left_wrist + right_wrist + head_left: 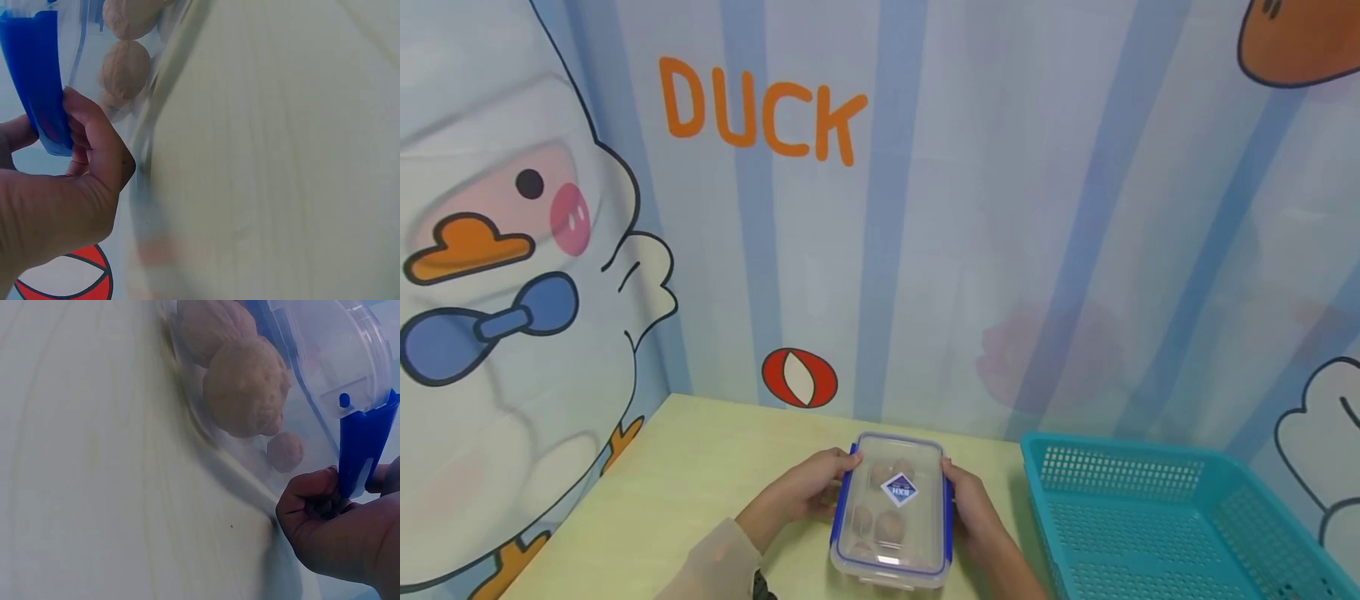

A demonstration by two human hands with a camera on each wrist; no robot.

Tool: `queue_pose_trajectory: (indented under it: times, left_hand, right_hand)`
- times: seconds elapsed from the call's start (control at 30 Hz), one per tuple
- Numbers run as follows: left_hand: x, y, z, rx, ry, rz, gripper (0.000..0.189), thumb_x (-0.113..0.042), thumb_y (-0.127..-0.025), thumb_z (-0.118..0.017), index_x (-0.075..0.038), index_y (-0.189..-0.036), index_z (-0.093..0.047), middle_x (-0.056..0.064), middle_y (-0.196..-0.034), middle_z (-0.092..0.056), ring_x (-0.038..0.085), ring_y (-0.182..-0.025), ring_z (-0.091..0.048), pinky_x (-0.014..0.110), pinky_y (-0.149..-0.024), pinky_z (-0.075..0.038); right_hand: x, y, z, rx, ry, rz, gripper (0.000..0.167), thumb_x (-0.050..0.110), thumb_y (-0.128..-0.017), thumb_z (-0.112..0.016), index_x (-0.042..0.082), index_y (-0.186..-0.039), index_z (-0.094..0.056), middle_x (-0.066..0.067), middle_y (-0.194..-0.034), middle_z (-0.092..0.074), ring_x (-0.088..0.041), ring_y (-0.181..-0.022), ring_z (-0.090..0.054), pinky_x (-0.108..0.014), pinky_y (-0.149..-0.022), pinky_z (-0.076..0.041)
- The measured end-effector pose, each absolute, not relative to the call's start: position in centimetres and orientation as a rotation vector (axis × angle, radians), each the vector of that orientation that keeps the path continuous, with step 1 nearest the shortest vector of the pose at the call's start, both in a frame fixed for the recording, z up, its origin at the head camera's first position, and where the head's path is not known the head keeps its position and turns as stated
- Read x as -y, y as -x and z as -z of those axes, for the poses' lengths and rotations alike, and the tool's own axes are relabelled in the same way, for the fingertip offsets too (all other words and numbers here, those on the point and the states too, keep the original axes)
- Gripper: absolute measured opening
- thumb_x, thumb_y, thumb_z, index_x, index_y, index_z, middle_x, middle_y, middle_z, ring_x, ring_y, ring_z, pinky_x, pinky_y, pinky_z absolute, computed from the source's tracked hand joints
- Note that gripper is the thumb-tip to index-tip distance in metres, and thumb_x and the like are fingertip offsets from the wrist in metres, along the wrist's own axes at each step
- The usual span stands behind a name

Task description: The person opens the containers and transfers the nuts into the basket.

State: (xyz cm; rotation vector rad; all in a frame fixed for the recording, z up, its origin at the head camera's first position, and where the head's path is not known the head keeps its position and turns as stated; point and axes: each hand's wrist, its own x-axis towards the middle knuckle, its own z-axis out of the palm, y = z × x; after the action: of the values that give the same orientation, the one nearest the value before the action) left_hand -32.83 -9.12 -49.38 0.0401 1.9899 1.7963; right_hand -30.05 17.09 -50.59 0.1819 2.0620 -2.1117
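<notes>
A clear plastic container (pixel 891 512) with a blue-trimmed lid stands on the pale table (pixel 700 467), with several walnuts (pixel 240 381) inside. My left hand (pixel 805 492) pinches the blue clasp (pixel 37 81) on the container's left side. On the right side, my right hand (pixel 973 504) pinches the other blue clasp (pixel 362 450). In the left wrist view more walnuts (pixel 125 69) show through the clear wall. A diamond label (pixel 900 489) sits on the lid.
A teal perforated basket (pixel 1150 525) stands on the table right of the container. A duck-patterned backdrop (pixel 880 208) walls in the back and left sides. Bare tabletop lies to the left of my hands.
</notes>
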Motion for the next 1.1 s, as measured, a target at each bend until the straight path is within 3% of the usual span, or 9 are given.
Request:
queue_pose_trajectory:
  times: [0.17, 0.37, 0.67, 0.87, 1.1]
  left_hand:
    - [9.4, 33.0, 49.1, -1.989, -0.043, -1.798, 0.036, -0.035, -0.109, -0.057, -0.001, -0.122, -0.057, 0.014, -0.114, -0.062, 0.025, -0.093, -0.060, 0.033, -0.070, -0.055]
    - [9.4, 33.1, 49.2, -1.987, -0.048, -1.800, 0.035, -0.035, -0.109, -0.057, -0.002, -0.119, -0.058, 0.014, -0.112, -0.062, 0.025, -0.092, -0.060, 0.034, -0.070, -0.055]
    - [9.3, 33.2, 49.3, -2.007, -0.054, -1.786, 0.036, -0.037, -0.109, -0.058, -0.002, -0.119, -0.058, 0.014, -0.115, -0.063, 0.025, -0.092, -0.060, 0.034, -0.070, -0.055]
    - [9.4, 33.2, 49.4, -1.986, -0.049, -1.798, 0.036, -0.036, -0.108, -0.058, -0.002, -0.119, -0.058, 0.015, -0.116, -0.064, 0.025, -0.092, -0.061, 0.032, -0.069, -0.055]
    - [9.5, 33.3, 49.5, -1.978, -0.045, -1.802, 0.038, -0.038, -0.108, -0.059, -0.002, -0.119, -0.058, 0.015, -0.116, -0.063, 0.025, -0.092, -0.060, 0.033, -0.071, -0.055]
  right_hand:
    - [-16.9, 30.2, 50.2, -2.052, -0.198, 2.115, 0.061, 0.042, -0.114, -0.036, -0.009, -0.145, -0.050, -0.016, -0.117, -0.065, -0.023, -0.099, -0.066, -0.039, -0.083, -0.057]
    - [-16.9, 30.1, 50.0, -2.062, -0.202, 2.096, 0.060, 0.040, -0.115, -0.035, -0.010, -0.142, -0.052, -0.015, -0.112, -0.065, -0.023, -0.095, -0.066, -0.037, -0.081, -0.057]
    - [-17.3, 30.2, 50.0, -2.102, -0.208, 2.027, 0.064, 0.043, -0.115, -0.032, -0.009, -0.148, -0.048, -0.017, -0.119, -0.064, -0.026, -0.103, -0.065, -0.041, -0.090, -0.054]
    - [-17.5, 30.3, 50.0, -2.070, -0.223, 2.042, 0.063, 0.041, -0.115, -0.031, -0.011, -0.148, -0.047, -0.017, -0.118, -0.066, -0.025, -0.102, -0.066, -0.041, -0.089, -0.055]
    - [-17.7, 30.0, 51.1, -1.958, -0.289, 2.124, 0.061, 0.034, -0.117, -0.027, -0.012, -0.155, -0.036, -0.020, -0.132, -0.062, -0.026, -0.116, -0.062, -0.048, -0.103, -0.050]
